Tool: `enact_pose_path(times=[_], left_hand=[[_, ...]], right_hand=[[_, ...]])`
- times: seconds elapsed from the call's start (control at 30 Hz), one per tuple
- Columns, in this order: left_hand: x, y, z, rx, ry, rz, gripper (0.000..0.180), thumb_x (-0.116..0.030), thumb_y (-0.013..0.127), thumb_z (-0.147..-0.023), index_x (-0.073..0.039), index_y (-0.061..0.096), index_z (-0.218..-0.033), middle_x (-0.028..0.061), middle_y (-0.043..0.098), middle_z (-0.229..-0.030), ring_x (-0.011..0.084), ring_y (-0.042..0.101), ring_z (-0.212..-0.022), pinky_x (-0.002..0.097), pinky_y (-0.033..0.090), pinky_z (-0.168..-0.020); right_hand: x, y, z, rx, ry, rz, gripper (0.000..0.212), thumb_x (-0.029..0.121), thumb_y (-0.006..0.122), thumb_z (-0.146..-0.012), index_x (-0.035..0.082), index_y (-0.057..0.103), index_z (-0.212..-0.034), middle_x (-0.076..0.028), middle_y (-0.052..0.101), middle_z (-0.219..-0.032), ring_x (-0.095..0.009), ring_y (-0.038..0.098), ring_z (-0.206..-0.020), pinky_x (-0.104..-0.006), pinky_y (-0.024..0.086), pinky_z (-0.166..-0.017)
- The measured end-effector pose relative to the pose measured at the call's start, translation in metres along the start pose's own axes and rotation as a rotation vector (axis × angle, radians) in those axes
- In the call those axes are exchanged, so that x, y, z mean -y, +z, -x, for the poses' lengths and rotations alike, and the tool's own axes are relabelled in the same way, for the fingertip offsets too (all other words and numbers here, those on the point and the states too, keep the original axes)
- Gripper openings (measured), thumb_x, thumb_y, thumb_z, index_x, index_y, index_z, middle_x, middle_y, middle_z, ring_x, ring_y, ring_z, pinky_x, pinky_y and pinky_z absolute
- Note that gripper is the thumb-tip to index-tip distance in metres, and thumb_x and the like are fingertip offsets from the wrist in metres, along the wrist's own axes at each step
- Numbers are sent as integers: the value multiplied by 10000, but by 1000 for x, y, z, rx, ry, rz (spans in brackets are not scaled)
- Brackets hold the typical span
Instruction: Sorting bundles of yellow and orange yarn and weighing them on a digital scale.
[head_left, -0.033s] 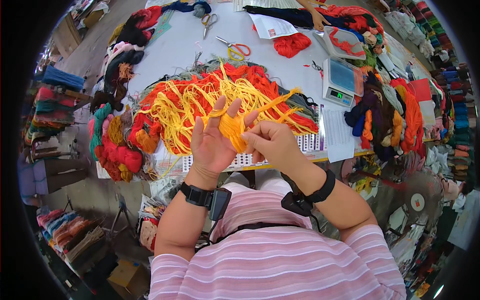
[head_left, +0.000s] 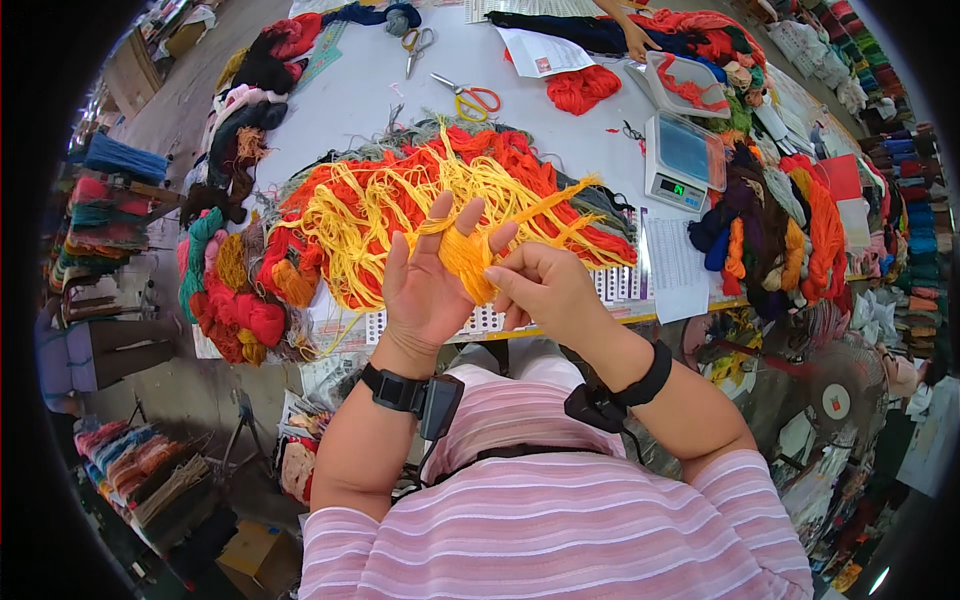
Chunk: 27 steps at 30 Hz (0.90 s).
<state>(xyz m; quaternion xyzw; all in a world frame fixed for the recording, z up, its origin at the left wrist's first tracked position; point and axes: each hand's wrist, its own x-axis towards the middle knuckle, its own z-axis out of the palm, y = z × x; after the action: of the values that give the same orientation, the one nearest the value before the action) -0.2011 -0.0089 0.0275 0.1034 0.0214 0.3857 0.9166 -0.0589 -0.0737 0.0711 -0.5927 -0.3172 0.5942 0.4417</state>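
Observation:
My left hand (head_left: 420, 290) is palm up with its fingers spread. A small bundle of yellow-orange yarn (head_left: 465, 262) is looped about those fingers and lies across the palm. From the right, my right hand (head_left: 550, 287) pinches the near edge of this bundle between thumb and fingertips. Just beyond both hands, a wide heap of loose yellow yarn (head_left: 345, 215) is spread over red yarn (head_left: 515, 155). Grey yarn (head_left: 425, 132) shows along the heap's far edge.
Scissors with red and yellow handles (head_left: 470, 100) and a second pair (head_left: 415, 48) lie beyond the heap. A digital scale (head_left: 678, 170) stands right, near a plastic tray (head_left: 690, 85). Coloured skeins (head_left: 235, 290) line the table's sides. Another person's hand (head_left: 637, 40) reaches in at the far side.

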Motion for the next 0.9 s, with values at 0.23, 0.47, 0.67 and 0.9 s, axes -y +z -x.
enact_pose_path(times=[0.23, 0.47, 0.67, 0.9], left_hand=[[-7, -8, 5, 70, -182, -108, 588, -521, 372, -884, -177, 324, -1358, 113, 434, -1303, 332, 420, -1178, 493, 344, -961], [16, 17, -12, -29, -359, -438, 658, -490, 395, -889, -158, 167, -1409, 72, 438, -1248, 235, 533, -989, 406, 420, -889], [11, -7, -5, -221, -397, -457, 512, -270, 502, -890, -78, 338, -1335, 4, 450, -780, 106, 460, -693, 296, 437, -657], [-33, -68, 50, -777, -44, -363, 313, -223, 483, -902, -69, 486, -1174, -19, 413, -706, 97, 437, -649, 268, 410, -621]], right_hand=[[5, -36, 0, -355, -694, 709, 216, 168, 656, -733, 27, 594, -886, -79, 550, -744, -237, 553, -717, -338, 437, -655], [10, -35, -20, -48, -510, 695, 184, 177, 679, -721, 15, 631, -797, -88, 509, -748, -221, 537, -675, -332, 419, -613], [41, -119, -18, -57, -217, 107, 165, 163, 612, -818, 12, 662, -862, 19, 520, -619, -48, 478, -553, -200, 402, -517], [180, -286, 10, -188, -646, 57, 220, 205, 498, -897, 22, 611, -940, -21, 594, -763, -98, 558, -671, -226, 463, -641]])
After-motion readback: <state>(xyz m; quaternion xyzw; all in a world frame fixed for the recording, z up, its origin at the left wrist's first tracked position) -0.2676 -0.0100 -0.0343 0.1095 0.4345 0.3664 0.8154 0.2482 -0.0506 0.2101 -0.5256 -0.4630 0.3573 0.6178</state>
